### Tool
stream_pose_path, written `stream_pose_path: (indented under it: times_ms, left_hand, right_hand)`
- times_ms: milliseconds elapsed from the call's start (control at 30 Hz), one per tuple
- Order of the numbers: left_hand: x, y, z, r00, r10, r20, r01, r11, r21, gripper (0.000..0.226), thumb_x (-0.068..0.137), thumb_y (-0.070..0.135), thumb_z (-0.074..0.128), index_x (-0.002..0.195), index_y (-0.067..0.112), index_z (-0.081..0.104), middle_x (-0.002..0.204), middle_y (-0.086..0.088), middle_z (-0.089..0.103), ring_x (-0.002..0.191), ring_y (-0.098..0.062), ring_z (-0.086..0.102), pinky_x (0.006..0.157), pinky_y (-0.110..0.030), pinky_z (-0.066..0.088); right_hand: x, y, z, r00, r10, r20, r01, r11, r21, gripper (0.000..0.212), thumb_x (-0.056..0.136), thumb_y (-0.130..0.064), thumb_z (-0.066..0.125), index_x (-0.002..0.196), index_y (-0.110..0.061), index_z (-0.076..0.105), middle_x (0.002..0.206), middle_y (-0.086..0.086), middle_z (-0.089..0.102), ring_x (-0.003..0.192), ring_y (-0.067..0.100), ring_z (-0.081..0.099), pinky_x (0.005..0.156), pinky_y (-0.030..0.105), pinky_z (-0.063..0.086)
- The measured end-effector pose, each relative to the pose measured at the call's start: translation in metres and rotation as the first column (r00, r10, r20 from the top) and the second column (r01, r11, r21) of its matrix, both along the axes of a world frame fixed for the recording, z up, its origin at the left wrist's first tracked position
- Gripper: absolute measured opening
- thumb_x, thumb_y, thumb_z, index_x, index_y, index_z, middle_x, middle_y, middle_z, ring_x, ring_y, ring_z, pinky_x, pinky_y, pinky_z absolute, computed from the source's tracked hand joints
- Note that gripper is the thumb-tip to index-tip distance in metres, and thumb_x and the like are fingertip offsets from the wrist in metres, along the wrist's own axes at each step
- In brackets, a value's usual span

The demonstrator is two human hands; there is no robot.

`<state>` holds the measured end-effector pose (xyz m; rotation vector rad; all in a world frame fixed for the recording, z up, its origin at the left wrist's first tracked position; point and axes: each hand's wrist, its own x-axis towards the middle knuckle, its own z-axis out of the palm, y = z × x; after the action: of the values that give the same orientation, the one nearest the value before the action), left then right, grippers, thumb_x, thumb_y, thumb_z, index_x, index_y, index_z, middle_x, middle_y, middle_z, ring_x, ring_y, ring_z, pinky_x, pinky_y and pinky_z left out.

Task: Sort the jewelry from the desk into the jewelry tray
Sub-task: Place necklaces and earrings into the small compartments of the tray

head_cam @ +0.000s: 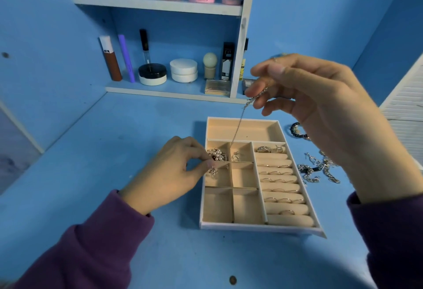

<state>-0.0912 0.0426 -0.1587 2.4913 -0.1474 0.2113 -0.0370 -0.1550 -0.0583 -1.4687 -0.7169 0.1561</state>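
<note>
A beige jewelry tray (242, 226) lies on the blue desk. My right hand (320, 105) is raised above it and pinches a thin silver chain (239, 126) that hangs down over the tray's upper small compartments. My left hand (169, 172) rests at the tray's left edge, its fingertips pinched on a small silver piece (212, 171) in a left compartment. Pearl jewelry (217, 154) fills the top-left small compartment and a small silver item (235, 157) sits beside it. Several rings (282, 189) sit in the ring rolls on the right.
A tangle of silver chains (317, 170) and a dark bead bracelet (297, 131) lie on the desk right of the tray. A white shelf unit (160, 5) with cosmetic jars and tubes stands at the back. A small brown spot (232, 279) marks the desk's near edge.
</note>
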Motion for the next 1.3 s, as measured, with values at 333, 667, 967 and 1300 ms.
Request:
stream_pose_path:
  times_ms: [333,667,967,1300]
  left_hand:
    - [0.006,0.0,-0.006,0.991,0.093,0.101,-0.067,0.971,-0.229,0.022,0.086,0.046,0.052,0.074,0.036,0.067,0.089,0.013,0.061,0.092,-0.005,0.048,0.073,-0.01,0.036]
    - [0.008,0.001,-0.01,0.983,0.149,0.111,-0.098,0.922,-0.374,0.031,0.084,0.051,0.047,0.072,0.031,0.067,0.081,0.011,0.063,0.086,-0.004,0.051,0.07,-0.008,0.035]
    - [0.008,0.002,-0.012,0.977,0.16,0.142,-0.099,0.926,-0.364,0.033,0.086,0.043,0.044,0.077,0.026,0.07,0.081,0.012,0.064,0.088,-0.006,0.054,0.073,-0.015,0.039]
    - [0.009,-0.006,-0.001,0.983,0.108,0.147,-0.051,0.935,-0.35,0.024,0.083,0.041,0.048,0.08,0.03,0.068,0.083,0.015,0.067,0.09,-0.005,0.055,0.072,-0.011,0.04]
  right_hand:
    - [-0.003,0.004,-0.001,0.999,0.032,0.013,-0.032,0.999,-0.008,0.018,0.087,-0.016,0.052,0.086,-0.012,0.069,0.077,0.006,0.068,0.069,0.02,0.06,0.062,0.025,0.049]
    - [-0.003,0.014,-0.021,0.994,0.107,-0.017,-0.108,0.968,-0.229,0.016,0.088,-0.017,0.056,0.087,-0.008,0.07,0.081,0.009,0.072,0.07,0.019,0.061,0.062,0.026,0.049]
    - [-0.007,0.031,-0.066,0.933,0.198,0.301,0.111,0.638,-0.762,0.016,0.085,-0.02,0.058,0.087,-0.023,0.074,0.08,-0.007,0.071,0.066,0.004,0.055,0.064,0.016,0.042]
    - [0.008,-0.026,-0.057,0.932,-0.029,0.362,0.279,0.695,-0.662,0.014,0.086,-0.022,0.06,0.091,-0.028,0.07,0.079,-0.009,0.069,0.072,0.004,0.057,0.065,0.013,0.043]
